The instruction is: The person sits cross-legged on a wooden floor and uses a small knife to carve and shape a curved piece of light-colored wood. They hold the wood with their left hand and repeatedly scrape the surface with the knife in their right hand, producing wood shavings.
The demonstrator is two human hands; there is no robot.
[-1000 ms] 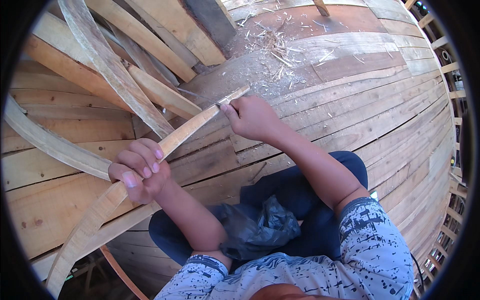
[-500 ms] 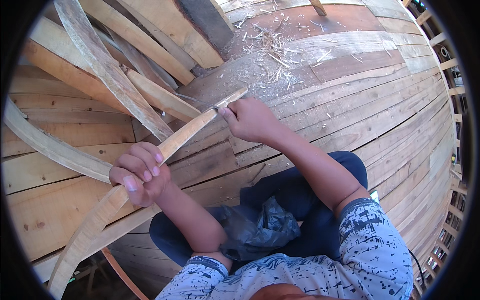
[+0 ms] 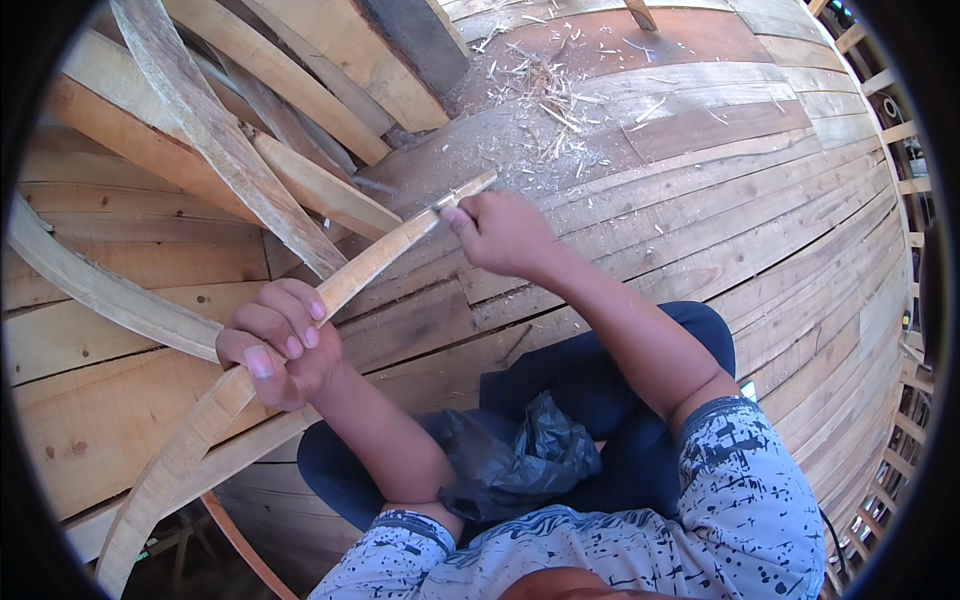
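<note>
On the plank floor lie shavings, upper centre; the left hand grips a seemingly part-shaped strip, remainder unclear, the right hand a blurred tool.

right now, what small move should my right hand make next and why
Probably a light stroke of the thin tool: your right hand holds it across the wooden strip near its far end, and your left hand grips the strip.
</note>
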